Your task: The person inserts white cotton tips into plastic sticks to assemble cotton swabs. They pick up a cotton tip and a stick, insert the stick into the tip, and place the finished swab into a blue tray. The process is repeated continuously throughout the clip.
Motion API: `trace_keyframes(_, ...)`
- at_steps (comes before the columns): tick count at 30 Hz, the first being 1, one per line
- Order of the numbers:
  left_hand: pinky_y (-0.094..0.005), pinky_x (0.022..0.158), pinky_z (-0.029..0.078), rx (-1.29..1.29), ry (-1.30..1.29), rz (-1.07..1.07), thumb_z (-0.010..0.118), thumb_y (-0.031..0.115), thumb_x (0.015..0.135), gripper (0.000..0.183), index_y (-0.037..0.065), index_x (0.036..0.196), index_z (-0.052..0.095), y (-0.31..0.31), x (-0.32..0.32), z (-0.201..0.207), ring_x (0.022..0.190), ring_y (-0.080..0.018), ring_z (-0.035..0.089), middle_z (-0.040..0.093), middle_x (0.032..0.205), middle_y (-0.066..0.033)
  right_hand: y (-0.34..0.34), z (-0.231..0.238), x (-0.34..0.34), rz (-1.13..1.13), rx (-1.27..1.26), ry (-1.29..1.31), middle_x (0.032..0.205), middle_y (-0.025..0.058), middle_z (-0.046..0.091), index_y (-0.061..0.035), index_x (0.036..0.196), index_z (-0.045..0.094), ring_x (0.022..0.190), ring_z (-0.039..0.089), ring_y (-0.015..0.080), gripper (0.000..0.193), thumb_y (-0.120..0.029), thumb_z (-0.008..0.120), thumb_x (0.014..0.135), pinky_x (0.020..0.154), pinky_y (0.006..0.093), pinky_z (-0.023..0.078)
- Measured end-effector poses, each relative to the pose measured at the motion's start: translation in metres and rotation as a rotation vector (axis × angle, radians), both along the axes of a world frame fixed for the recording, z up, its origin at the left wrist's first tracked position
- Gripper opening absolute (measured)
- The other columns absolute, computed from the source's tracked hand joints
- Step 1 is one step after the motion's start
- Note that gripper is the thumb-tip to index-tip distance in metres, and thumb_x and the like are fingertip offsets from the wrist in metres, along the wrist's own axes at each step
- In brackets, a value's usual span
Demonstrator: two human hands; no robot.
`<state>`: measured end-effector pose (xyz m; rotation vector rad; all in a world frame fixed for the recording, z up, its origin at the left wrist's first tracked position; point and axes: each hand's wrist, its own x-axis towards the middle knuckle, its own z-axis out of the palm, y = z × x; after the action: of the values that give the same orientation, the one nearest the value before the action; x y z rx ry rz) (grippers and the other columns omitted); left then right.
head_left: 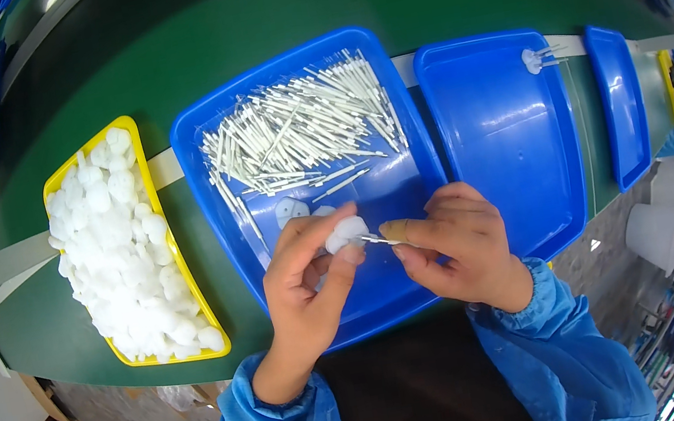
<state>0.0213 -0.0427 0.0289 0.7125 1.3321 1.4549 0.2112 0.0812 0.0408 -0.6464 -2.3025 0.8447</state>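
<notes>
A white rounded disc-like piece (347,231) is pinched between the thumb and fingers of my left hand (300,280). From the other side, my right hand (462,247) grips a thin stick (377,240) with a whitish shaft, its tip meeting the disc's edge. Whether the tip has entered the disc cannot be made out. Both hands are over the near part of a blue tray (403,275). Many loose white sticks (296,132) are heaped in its far half. Just beyond my left fingers lies another white disc (292,209) with small dark marks, partly hidden by that hand.
On the left, a yellow tray (172,240) is piled with white rounded pieces (120,258). A second blue tray (506,145) on the right holds a disc with several sticks (540,59) at its far corner. Farther right is another blue tray (622,106). All stand on a green table (233,30).
</notes>
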Motion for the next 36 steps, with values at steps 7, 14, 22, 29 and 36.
trace_keyframes(7, -0.0261, 0.091, 0.063, 0.038, 0.09, 0.04, 0.072, -0.008, 0.105, 0.042, 0.001, 0.146, 0.072, -0.006, -0.004, -0.006, 0.11, -0.0166, 0.073, 0.063, 0.126, -0.0082, 0.0, 0.0, -0.001, 0.039, -0.147, -0.021, 0.064, 0.0011, 0.066, -0.0077, 0.112, 0.087, 0.058, 0.065, 0.0188, 0.027, -0.003, 0.086, 0.086, 0.071, 0.035, 0.053)
trace_keyframes(14, -0.0281, 0.09, 0.066, 0.009, 0.067, 0.078, 0.071, -0.009, 0.104, 0.036, 0.0, 0.139, 0.074, -0.009, -0.004, -0.007, 0.114, -0.019, 0.074, 0.066, 0.13, -0.0103, -0.001, -0.003, -0.004, 0.041, -0.271, 0.003, 0.064, 0.0026, 0.067, -0.0074, 0.111, 0.086, 0.057, 0.067, 0.021, 0.022, -0.006, 0.086, 0.089, 0.069, 0.0355, 0.054)
trace_keyframes(22, -0.0285, 0.089, 0.066, 0.027, 0.254, 0.088, 0.075, -0.011, 0.1, 0.038, -0.002, 0.137, 0.075, -0.01, -0.007, -0.006, 0.111, -0.0198, 0.074, 0.066, 0.127, -0.0116, -0.004, 0.004, -0.004, 0.032, -0.178, -0.074, 0.064, 0.0046, 0.069, -0.0073, 0.11, 0.085, 0.057, 0.068, 0.0232, 0.02, -0.005, 0.085, 0.09, 0.069, 0.0364, 0.055)
trace_keyframes(29, -0.0268, 0.095, 0.062, 0.009, 0.331, 0.054, 0.075, -0.012, 0.1, 0.04, -0.002, 0.138, 0.075, -0.014, -0.007, -0.011, 0.116, -0.0166, 0.07, 0.064, 0.128, -0.0101, -0.009, -0.004, -0.006, 0.025, -0.202, -0.042, 0.067, 0.0083, 0.071, -0.0066, 0.114, 0.084, 0.058, 0.068, 0.0275, 0.02, -0.007, 0.083, 0.094, 0.067, 0.0403, 0.056)
trace_keyframes(36, -0.0274, 0.086, 0.065, 0.048, 0.379, 0.125, 0.077, -0.011, 0.098, 0.041, 0.003, 0.136, 0.078, -0.009, -0.004, -0.014, 0.103, -0.0169, 0.076, 0.071, 0.123, -0.0107, -0.013, 0.006, -0.014, -0.011, -0.469, -0.136, 0.081, 0.0088, 0.076, -0.008, 0.116, 0.081, 0.068, 0.073, 0.0283, 0.018, -0.011, 0.082, 0.098, 0.066, 0.0413, 0.056)
